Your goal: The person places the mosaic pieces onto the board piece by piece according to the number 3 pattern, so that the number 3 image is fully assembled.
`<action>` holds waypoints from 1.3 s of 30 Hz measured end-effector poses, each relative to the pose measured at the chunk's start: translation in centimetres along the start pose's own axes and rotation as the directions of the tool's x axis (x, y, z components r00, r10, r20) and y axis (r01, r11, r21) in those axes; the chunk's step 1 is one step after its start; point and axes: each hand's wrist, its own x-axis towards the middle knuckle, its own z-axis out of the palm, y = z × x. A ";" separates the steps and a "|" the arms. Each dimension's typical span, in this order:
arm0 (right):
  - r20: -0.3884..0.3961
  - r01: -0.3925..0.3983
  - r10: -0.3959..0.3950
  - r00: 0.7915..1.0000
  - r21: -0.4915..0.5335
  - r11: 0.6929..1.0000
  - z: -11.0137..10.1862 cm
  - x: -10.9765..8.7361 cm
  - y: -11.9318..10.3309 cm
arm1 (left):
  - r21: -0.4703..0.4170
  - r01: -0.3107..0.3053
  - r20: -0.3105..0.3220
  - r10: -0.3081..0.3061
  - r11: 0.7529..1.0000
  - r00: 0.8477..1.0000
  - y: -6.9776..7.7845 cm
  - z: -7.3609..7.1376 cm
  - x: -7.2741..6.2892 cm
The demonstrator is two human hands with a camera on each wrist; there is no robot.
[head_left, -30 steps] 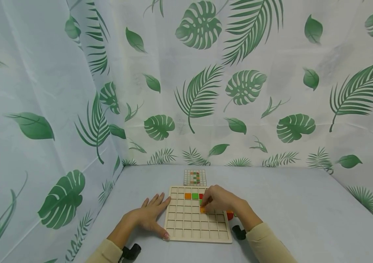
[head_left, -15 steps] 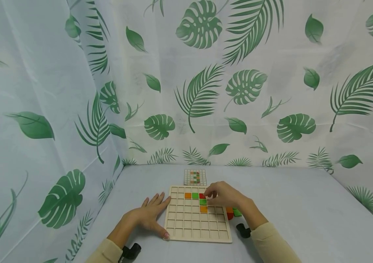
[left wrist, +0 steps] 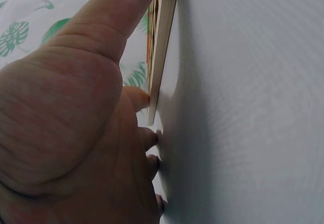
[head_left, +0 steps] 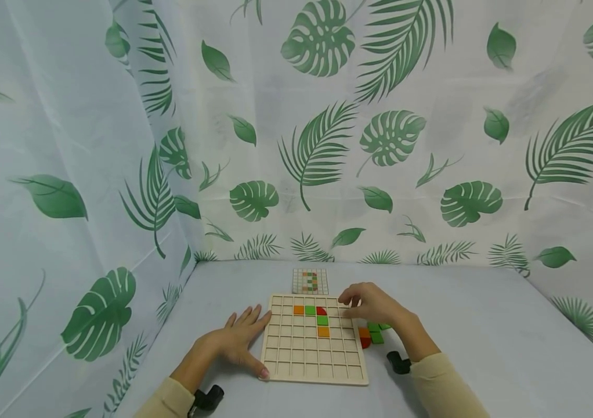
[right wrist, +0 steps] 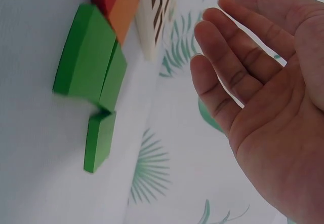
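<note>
Spread wide and straight, the fingers of the left hand (head_left: 239, 342) lie along the left side of the board (head_left: 302, 355), the thumb touching its near left corner. The right hand (head_left: 372, 305) hovers over the far right part of the board, its fingers loosely bent, thumb apart from them, nothing in its grasp.

The board lies flat on the table (head_left: 463, 331), between the hands. In its second row from the far edge sit, left to right, an orange tile (head_left: 299, 310), a green tile (head_left: 310, 310) and a red tile (head_left: 321, 311) with one rounded corner. On the near side of the red one come another green tile (head_left: 322, 320), then another orange tile (head_left: 324, 332).

Right of the board lie loose pieces: an orange piece (head_left: 363, 332), a red piece (head_left: 366, 343) and several green pieces (head_left: 376, 337). A patterned card (head_left: 297, 282) lies just beyond the board's far edge.
</note>
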 end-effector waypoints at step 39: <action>0.104 -0.182 0.180 0.978 0.013 0.983 -1.2 -1.8 1.7 | -0.003 0.004 -0.005 -0.004 1.000 1.000 0.2 0.0 -0.2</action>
